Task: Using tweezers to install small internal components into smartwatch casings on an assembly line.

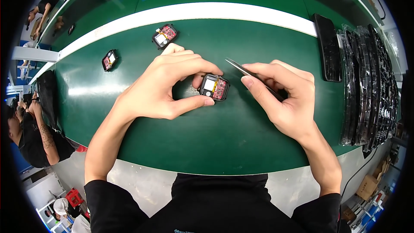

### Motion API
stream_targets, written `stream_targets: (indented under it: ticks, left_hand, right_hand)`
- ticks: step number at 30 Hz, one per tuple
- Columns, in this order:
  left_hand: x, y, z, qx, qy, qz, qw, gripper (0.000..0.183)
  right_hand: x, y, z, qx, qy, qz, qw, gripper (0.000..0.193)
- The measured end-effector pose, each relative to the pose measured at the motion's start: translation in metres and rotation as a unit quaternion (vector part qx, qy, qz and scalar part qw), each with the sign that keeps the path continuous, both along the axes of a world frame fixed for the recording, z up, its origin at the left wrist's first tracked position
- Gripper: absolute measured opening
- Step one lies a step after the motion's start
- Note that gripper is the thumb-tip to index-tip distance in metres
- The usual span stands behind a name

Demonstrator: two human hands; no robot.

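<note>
Between the thumb and fingers of my left hand point(166, 84) is a small black smartwatch case point(214, 87), its inside facing up. A red circuit board, a white block and a strip of yellow tape show in it. My right hand point(286, 95) pinches a pair of metal tweezers point(241, 69), the tips pointing up and left, just above and right of the case and apart from it. Beyond my left hand lies a second opened watch case point(164, 36) of the same kind. Another one point(110, 60) rests farther left on the green tabletop point(207, 138).
Stacked black plastic trays point(366, 86) in clear wrap stand at the table's right end, beside a black flat tray point(328, 47). A white rail point(194, 11) crosses the far side. At the left edge hangs a black mesh bag point(46, 97), with a co-worker point(41, 140) beyond it.
</note>
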State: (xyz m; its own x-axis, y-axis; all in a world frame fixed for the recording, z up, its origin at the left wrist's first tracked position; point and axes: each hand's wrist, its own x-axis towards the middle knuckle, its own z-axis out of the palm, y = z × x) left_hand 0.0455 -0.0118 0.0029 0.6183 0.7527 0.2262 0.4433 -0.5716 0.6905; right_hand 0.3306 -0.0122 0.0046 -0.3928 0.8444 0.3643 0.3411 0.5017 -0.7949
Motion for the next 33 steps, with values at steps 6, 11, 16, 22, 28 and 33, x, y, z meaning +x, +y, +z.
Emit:
stream_targets:
  ticks: [6,11,16,22,28,33]
  left_hand:
    - [0.002,-0.001,-0.004,0.016,-0.012,-0.004,1.000,0.049]
    - [0.001,-0.003,-0.004,0.010,-0.017,-0.012,1.000,0.048]
    - [0.002,-0.005,-0.007,0.036,-0.022,-0.004,0.999,0.044]
    - [0.002,-0.007,-0.008,0.036,-0.020,0.029,0.999,0.046]
    - [0.005,-0.006,-0.008,0.029,-0.032,0.043,0.998,0.044]
    - [0.006,-0.007,-0.009,0.024,-0.029,0.050,0.998,0.045]
  right_hand:
    - [-0.006,-0.008,-0.002,-0.078,0.010,0.039,0.996,0.012]
    - [-0.013,-0.012,0.000,-0.041,-0.028,0.049,0.998,0.015]
    - [-0.015,-0.015,0.003,-0.030,-0.044,0.040,0.998,0.017]
    - [-0.012,-0.016,0.000,-0.010,-0.029,0.018,0.999,0.021]
    - [-0.011,-0.014,-0.006,0.024,-0.037,0.018,0.999,0.013]
    - [-0.010,-0.013,-0.011,0.048,-0.035,0.019,0.998,0.016]
